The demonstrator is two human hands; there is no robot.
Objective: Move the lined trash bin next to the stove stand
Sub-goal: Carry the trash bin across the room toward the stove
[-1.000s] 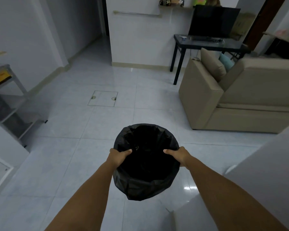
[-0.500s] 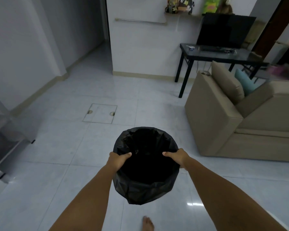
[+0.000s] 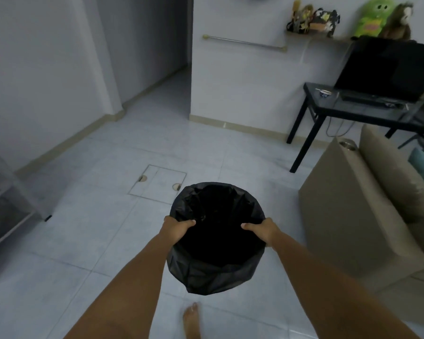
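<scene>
Trash bin [image 3: 217,241], lined with a black plastic bag, is carried clear of the tiled floor [image 3: 88,241], at the centre of the view and just ahead of the person. It is gripped at opposite sides of its rim, at nine and three o'clock, so that the weight is shared evenly and the open mouth is kept level; the hold probably also pins the loose liner against the rim so that it does not slip off.

The left hand [image 3: 178,227] is closed on the rim, its thumb hooked over the edge into the bag and its fingers [image 3: 169,222] wrapped down the outside. The right hand [image 3: 262,230] mirrors that hold on the other side. Both sets of fingers are narrowed onto rim and liner alike, and nothing else is held.

A bare foot [image 3: 191,321] is seen at six o'clock, under the bin, which suggests walking. A metal shelving frame [image 3: 8,211], possibly the stove stand, is seen at nine o'clock, well apart from the bin; whether it is the stand cannot be told. A beige sofa [image 3: 367,216] lies at three o'clock and a black desk [image 3: 353,111] with a monitor at one o'clock.
</scene>
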